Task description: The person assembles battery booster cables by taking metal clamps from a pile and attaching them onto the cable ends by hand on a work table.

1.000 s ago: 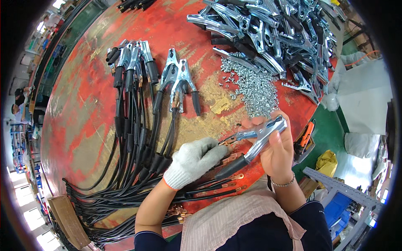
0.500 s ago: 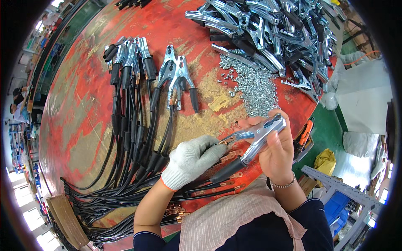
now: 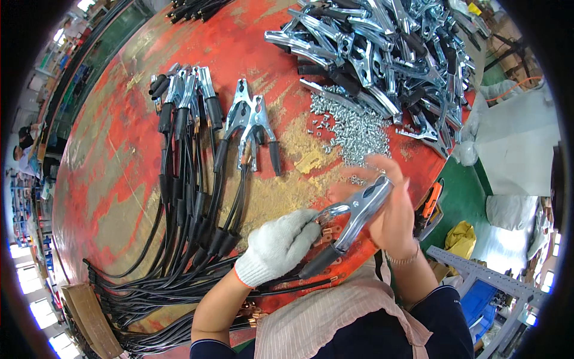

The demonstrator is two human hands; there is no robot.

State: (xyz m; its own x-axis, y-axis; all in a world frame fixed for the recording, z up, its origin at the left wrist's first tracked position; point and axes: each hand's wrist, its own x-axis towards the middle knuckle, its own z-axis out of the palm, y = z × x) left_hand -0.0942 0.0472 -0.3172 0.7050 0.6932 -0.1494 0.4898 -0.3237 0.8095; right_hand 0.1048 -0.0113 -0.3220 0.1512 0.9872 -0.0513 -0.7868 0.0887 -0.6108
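My left hand (image 3: pixel 280 248), in a white knit glove, pinches one leg of a silver metal spring clamp (image 3: pixel 362 210) near the table's front edge. The clamp's other leg carries a black sleeve (image 3: pixel 321 262) and points down toward me. What else lies under the gloved fingertips is hidden. My bare right hand (image 3: pixel 394 218) is just behind and beside the clamp's jaw end, its fingers smeared by motion, so its grip does not show. Copper cable lugs (image 3: pixel 332 232) lie beneath the clamp. Small silver screws (image 3: pixel 353 128) are heaped beyond my right hand.
A large pile of clamps (image 3: pixel 382 54) covers the far right of the red worn table (image 3: pixel 119 161). Clamps fitted to black cables (image 3: pixel 188 102) lie at left, with two more (image 3: pixel 248 113) beside them. An orange-handled tool (image 3: pixel 431 200) is off the right edge.
My right hand has loosened from around the clamp's jaw end and is moving, now blurred. The clamp has shifted slightly down and left, while my left hand keeps its pinch.
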